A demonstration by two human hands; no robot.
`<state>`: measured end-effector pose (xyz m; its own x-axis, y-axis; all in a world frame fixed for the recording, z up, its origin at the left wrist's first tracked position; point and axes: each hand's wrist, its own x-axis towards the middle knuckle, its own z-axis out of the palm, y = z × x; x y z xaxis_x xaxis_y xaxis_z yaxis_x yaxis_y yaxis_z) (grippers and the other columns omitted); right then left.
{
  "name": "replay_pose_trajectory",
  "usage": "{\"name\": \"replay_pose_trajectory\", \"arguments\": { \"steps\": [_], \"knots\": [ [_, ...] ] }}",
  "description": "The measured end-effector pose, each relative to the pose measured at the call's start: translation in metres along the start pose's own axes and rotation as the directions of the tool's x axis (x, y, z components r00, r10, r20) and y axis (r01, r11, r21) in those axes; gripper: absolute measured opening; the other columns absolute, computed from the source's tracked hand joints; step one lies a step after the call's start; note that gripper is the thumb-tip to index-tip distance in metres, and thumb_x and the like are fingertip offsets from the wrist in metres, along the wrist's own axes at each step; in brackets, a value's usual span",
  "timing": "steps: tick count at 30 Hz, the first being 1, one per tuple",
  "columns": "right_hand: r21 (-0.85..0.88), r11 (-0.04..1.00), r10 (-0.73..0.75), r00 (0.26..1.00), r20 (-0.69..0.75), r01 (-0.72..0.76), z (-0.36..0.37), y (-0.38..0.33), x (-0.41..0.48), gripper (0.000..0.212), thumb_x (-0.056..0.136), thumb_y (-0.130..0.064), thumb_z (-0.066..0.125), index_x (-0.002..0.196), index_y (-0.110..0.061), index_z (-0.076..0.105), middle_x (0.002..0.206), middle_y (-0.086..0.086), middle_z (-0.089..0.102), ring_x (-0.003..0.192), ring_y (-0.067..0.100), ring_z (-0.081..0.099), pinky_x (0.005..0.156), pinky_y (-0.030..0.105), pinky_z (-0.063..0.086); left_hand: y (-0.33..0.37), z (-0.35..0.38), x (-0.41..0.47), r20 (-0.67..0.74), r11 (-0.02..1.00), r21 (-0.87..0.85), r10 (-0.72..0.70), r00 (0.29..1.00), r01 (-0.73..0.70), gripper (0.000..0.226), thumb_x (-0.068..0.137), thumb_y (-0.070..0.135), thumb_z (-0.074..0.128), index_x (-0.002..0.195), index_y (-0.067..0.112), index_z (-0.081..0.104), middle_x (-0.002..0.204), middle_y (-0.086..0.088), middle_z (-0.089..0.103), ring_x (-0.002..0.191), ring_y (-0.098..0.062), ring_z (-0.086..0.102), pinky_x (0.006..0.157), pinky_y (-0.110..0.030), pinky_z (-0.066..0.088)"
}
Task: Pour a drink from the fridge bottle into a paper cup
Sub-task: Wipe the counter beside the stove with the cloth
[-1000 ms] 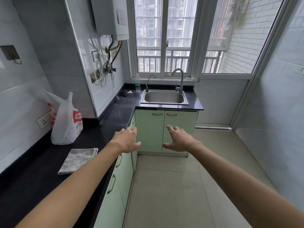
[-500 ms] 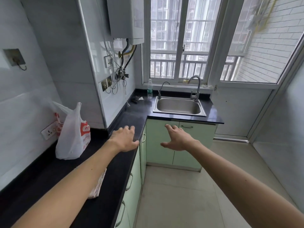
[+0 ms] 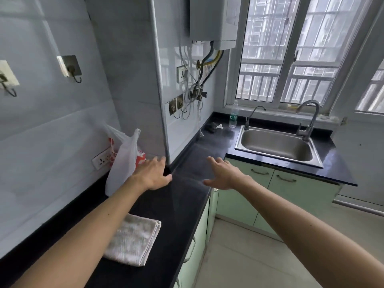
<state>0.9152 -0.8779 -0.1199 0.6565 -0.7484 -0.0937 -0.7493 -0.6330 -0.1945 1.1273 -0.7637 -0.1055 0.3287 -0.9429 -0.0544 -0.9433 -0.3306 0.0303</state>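
Head view: your left hand and right hand hover spread, empty; plastic bag beside left; no fridge visible.

Soft, even daylight enters through the barred window at the upper right, and the room is bright without harsh shadows. The glossy wall tiles carry pale reflections, and the black surface shows a faint grey sheen. Wide-angle distortion bends the wall corner and window frame toward the edges. The whole picture is slightly soft, with light blur on the white plastic bag and both forearms.
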Motion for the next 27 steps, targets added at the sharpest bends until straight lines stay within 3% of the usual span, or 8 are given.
{"name": "replay_pose_trajectory", "arguments": {
  "steps": [10,13,20,27],
  "knots": [
    [0.039,0.958,-0.287,0.951,0.111,0.285,0.003,-0.052,0.148,0.089,0.086,-0.055,0.063,0.153,-0.020,0.016,0.144,0.012,0.039,0.134,0.038,0.037,0.102,0.051,0.043,-0.075,0.004,0.048,0.049,0.949,-0.032,-0.311,0.949,0.312,0.058,0.093,0.052,0.050,0.133,0.011,0.042,0.131,-0.014,0.055,0.115,-0.032,0.058,0.087,-0.042,0.050],
    [0.050,0.924,-0.381,0.911,0.156,0.378,0.014,-0.073,0.173,0.090,0.088,-0.055,0.061,0.156,-0.021,0.013,0.151,0.012,0.035,0.137,0.037,0.036,0.107,0.050,0.040,-0.091,0.012,0.045,0.067,0.921,-0.008,-0.388,0.919,0.389,0.058,0.093,0.047,0.052,0.137,0.011,0.040,0.138,-0.012,0.052,0.120,-0.031,0.056,0.091,-0.044,0.051],
    [0.117,0.797,-0.595,0.739,0.315,0.592,0.069,-0.139,0.196,0.090,0.088,-0.054,0.061,0.156,-0.021,0.012,0.153,0.013,0.034,0.136,0.037,0.039,0.107,0.049,0.040,-0.135,0.056,-0.020,0.169,0.790,0.011,-0.605,0.778,0.613,0.068,0.094,0.053,0.049,0.146,0.012,0.032,0.144,-0.016,0.046,0.128,-0.035,0.049,0.099,-0.050,0.047],
    [0.154,0.647,-0.725,0.539,0.429,0.747,0.130,-0.218,0.165,0.087,0.092,-0.051,0.060,0.157,-0.016,0.012,0.149,0.014,0.036,0.134,0.035,0.040,0.108,0.044,0.038,-0.162,0.094,-0.126,0.243,0.605,0.007,-0.773,0.586,0.796,0.068,0.095,0.051,0.049,0.147,0.011,0.032,0.140,-0.015,0.048,0.123,-0.034,0.051,0.093,-0.048,0.047]
  ]
}}
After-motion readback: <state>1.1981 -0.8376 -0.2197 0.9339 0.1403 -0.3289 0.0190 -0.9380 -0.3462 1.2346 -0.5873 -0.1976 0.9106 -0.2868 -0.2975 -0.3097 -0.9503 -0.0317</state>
